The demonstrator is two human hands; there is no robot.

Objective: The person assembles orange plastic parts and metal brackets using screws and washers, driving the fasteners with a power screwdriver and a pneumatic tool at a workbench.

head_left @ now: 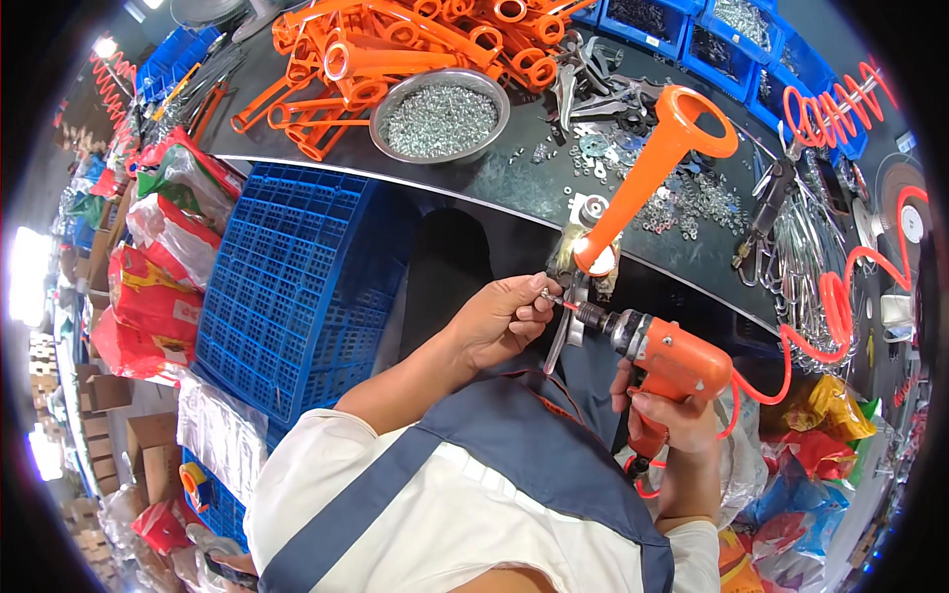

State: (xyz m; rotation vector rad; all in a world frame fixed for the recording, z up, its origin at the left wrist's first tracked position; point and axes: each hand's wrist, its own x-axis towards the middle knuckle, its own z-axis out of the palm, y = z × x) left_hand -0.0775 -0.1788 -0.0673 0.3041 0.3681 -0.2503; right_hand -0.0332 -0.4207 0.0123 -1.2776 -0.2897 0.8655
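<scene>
My right hand point(664, 410) grips the handle of an orange pneumatic screwdriver point(662, 358), its bit pointing left at a small screw. My left hand point(502, 318) pinches that screw point(547, 294) at the bit's tip, against a grey metal plier part point(565, 326) that hangs below an orange plastic handle point(647, 168). The handle stands tilted in a fixture at the black workbench's point(514, 188) front edge. A coiled orange air hose point(840, 306) runs from the tool to the right.
A steel bowl of screws point(440, 117) and a heap of orange handles point(395, 49) lie on the bench, with washers point(692, 203), metal plier parts point(603, 89) and blue bins point(732, 40) behind. A blue crate point(287, 287) stands at my left, bags of parts around it.
</scene>
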